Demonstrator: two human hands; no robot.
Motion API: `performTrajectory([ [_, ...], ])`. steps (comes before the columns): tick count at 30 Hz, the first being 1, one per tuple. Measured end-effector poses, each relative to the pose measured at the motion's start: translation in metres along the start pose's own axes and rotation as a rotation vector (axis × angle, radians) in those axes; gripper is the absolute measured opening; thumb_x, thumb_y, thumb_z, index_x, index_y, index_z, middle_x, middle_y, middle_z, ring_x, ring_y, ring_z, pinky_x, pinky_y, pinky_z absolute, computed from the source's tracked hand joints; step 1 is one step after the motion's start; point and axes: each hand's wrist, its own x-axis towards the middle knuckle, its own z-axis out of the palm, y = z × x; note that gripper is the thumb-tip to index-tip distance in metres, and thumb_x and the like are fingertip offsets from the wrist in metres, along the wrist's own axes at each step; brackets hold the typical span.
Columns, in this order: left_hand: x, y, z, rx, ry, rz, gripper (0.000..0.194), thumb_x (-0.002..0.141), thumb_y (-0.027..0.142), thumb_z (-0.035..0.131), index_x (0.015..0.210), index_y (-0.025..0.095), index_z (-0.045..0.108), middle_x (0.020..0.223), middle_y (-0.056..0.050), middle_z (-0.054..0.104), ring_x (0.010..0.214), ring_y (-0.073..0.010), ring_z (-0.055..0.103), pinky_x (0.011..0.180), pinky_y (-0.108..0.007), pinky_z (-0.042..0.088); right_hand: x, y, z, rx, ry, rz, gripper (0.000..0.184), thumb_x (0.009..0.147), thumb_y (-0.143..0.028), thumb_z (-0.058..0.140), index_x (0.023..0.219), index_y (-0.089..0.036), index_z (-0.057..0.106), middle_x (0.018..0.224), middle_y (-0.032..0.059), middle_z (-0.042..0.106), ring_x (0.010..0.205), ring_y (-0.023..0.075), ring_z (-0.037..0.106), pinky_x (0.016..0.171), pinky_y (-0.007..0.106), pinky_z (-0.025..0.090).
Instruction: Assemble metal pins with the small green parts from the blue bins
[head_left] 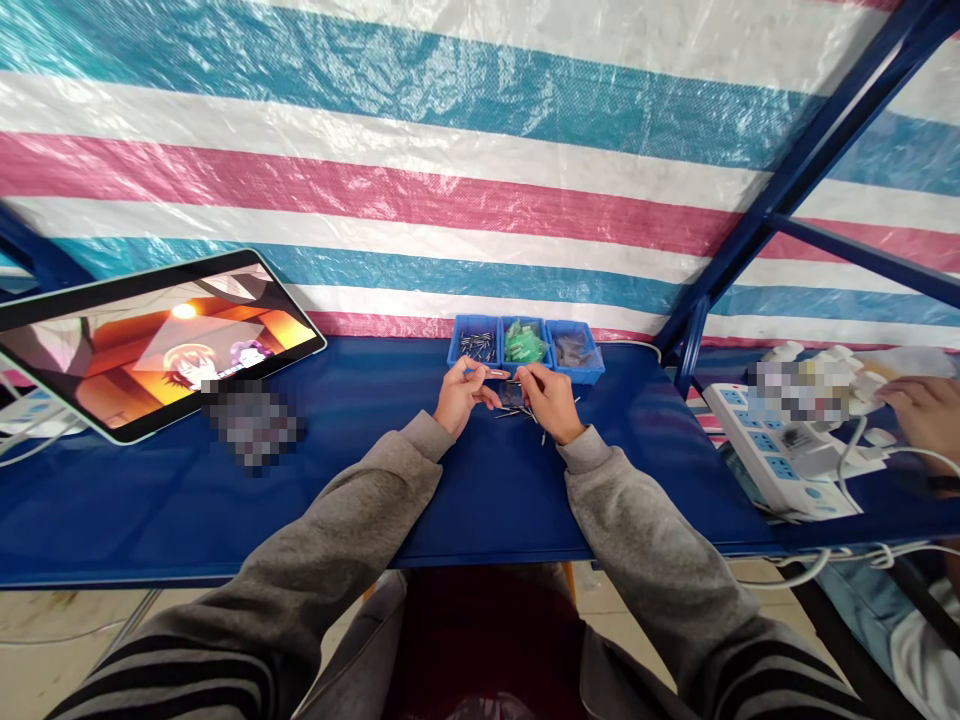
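Note:
Near the middle of the blue table, my left hand [463, 394] is closed in a pinch, its fingertips pointing right. What it holds, if anything, is too small to make out. My right hand [553, 400] faces it, thumb and forefinger pressed together at a small dark piece whose kind I cannot tell. Beneath and between the hands lie several thin metal pins [517, 410]. Just beyond stand three joined blue bins: the left bin [452, 352] holds dark thin metal pieces, the middle one green plastic pieces [525, 343], the right one greyish clear plastic pieces [576, 350].
A tablet [161, 345] playing a cartoon leans at the left, beside a blurred-out item [255, 425]. On the right are a white power strip [772, 455], cables, plugs and another person's hand [926, 410]. Blue frame posts [694, 340] and a striped tarp [450, 200] stand behind.

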Motion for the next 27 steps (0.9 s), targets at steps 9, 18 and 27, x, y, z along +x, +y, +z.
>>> performTrajectory([
  [9,0.002,-0.007,-0.002,0.144,-0.009,0.102,0.036,0.081,0.05,0.065,0.095,0.018,0.057,0.059,0.005,0.049,0.038,-0.0036,0.03,0.038,-0.019,0.032,-0.001,0.0,0.0,-0.011,-0.019,0.004,0.043,0.095,-0.052,0.041,0.075,-0.02,0.062,0.054,-0.001,0.053,0.05,0.014,0.053,0.053,0.026,0.041],
  [18,0.001,-0.012,-0.002,0.331,-0.001,0.148,0.038,0.082,0.05,0.066,0.101,0.018,0.061,0.063,0.005,0.044,0.042,-0.0054,0.037,0.037,-0.019,0.034,-0.001,-0.001,0.0,-0.011,-0.018,0.004,0.045,0.094,-0.054,0.04,0.074,-0.02,0.062,0.053,-0.0007,0.053,0.05,0.0143,0.053,0.053,0.026,0.041],
  [27,0.003,-0.013,-0.005,0.474,0.079,0.264,0.032,0.079,0.048,0.068,0.074,0.016,0.063,0.057,0.003,0.053,0.042,-0.0071,0.042,0.041,-0.022,0.034,0.0,-0.001,0.0,0.01,-0.024,-0.049,0.032,0.09,-0.048,0.053,0.087,-0.018,0.065,0.069,0.002,0.061,0.055,0.0144,0.054,0.057,0.027,0.044],
])
